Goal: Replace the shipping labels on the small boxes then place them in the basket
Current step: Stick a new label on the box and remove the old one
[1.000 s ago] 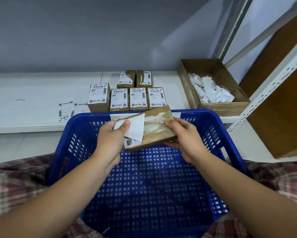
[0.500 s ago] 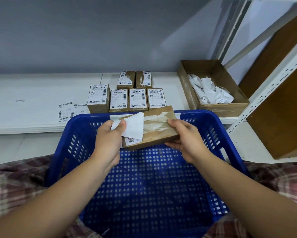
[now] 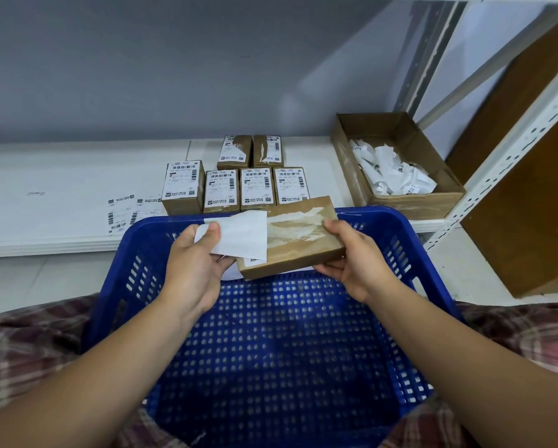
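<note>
A small brown cardboard box is held above the blue plastic basket. My right hand grips the box's right end. My left hand pinches the white shipping label, which is peeled back from the box top; only its lower left corner still sticks. Torn white residue shows on the bared top of the box. The basket sits on my lap and holds no boxes that I can see.
Several labelled small boxes stand in two rows on the white shelf. Loose label sheets lie left of them. An open carton with crumpled peeled labels sits at the right, beside a white rack upright.
My left hand has pulled the label further to the left, so more of the box top with residue is bare. The box and my right hand have barely moved.
</note>
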{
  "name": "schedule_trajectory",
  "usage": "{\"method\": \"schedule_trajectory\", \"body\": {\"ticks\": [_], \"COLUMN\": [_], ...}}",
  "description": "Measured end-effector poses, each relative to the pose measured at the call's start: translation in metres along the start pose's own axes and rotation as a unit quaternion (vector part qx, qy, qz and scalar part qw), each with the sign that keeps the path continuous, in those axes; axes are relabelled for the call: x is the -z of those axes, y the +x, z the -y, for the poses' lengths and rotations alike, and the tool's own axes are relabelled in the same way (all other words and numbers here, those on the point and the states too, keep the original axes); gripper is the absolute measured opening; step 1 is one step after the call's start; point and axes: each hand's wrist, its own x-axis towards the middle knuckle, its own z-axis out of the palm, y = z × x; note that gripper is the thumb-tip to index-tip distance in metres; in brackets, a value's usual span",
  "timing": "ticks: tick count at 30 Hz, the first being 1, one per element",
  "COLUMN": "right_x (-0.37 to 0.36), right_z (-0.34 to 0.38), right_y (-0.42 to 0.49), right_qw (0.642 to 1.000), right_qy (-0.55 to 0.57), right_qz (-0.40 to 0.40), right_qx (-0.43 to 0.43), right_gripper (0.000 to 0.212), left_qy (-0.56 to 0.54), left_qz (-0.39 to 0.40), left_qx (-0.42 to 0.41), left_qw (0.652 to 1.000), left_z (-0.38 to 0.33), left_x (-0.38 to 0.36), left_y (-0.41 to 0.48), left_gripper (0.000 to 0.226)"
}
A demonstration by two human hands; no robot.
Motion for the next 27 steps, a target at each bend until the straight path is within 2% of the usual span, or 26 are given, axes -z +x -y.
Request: {"method": "schedule_trajectory", "body": {"ticks": [4,9,12,14,16,17,19,21,22,24,27], "right_x": [0.001,0.000,0.001,0.004,0.008,0.009,0.010,0.007,0.005,0.000,-0.006], "right_z": [0.000,0.001,0.001,0.000,0.000,0.000,-0.002,-0.005,-0.006,-0.009,-0.014], "right_y": [0.000,-0.001,0.000,0.001,0.003,0.003,0.004,0.002,0.001,-0.003,-0.010], "right_qw": [1.000,0.999,0.999,0.998,0.995,0.993,0.992,0.993,0.993,0.994,0.995], "right_qy": [0.007,-0.002,-0.018,-0.010,-0.001,-0.002,-0.015,-0.030,-0.037,-0.046,-0.053], "right_qz": [0.007,0.006,-0.021,-0.060,-0.103,-0.115,-0.120,-0.109,-0.101,-0.081,-0.055], "right_qx": [0.006,0.042,0.047,0.030,0.019,0.018,0.025,0.037,0.044,0.055,0.066], "right_gripper": [0.023,0.018,0.014,0.021,0.033,0.038,0.045,0.051,0.052,0.050,0.044], "left_qy": [-0.075,-0.094,-0.101,-0.067,0.060,0.135,0.301,0.429,0.464,0.501,0.547], "left_qz": [0.020,0.072,0.082,0.041,-0.026,-0.058,-0.072,-0.011,0.024,0.071,0.094], "left_qx": [0.041,0.075,0.101,0.136,0.133,0.100,-0.051,-0.227,-0.284,-0.333,-0.336], "left_qw": [0.996,0.990,0.986,0.988,0.989,0.984,0.950,0.874,0.839,0.796,0.761], "left_z": [-0.003,-0.011,-0.012,-0.011,-0.008,-0.006,-0.002,-0.001,0.000,0.005,0.016], "left_x": [0.003,0.007,0.009,0.013,0.016,0.017,0.016,0.012,0.010,0.008,0.014], "left_y": [0.003,0.010,0.012,0.016,0.021,0.021,0.018,0.008,0.003,-0.003,0.000], "left_gripper": [0.009,0.017,0.021,0.023,0.016,0.009,0.010,0.014,0.013,0.010,0.011]}}
